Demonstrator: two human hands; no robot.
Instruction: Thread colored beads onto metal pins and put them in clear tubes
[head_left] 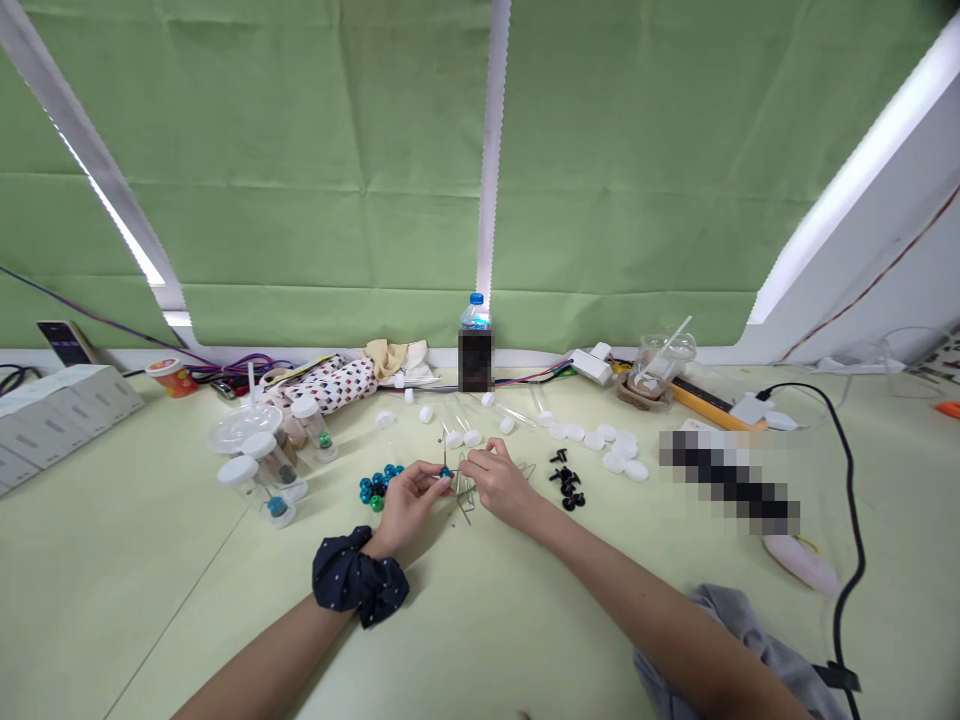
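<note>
A dark scrunchie (360,582) sits on the left wrist. Just beyond it, the left hand (409,500) pinches a small blue bead (445,472) between thumb and fingers, low over the pale green worktop (150,560). The right hand (501,487) is close beside it, its fingers pressed together on a thin wire (465,497) that meets the bead. A cluster of blue and green beads (378,486) lies left of the hands and small black pieces (568,486) lie to the right. White caps (616,452) and a water bottle (475,350) are farther back.
</note>
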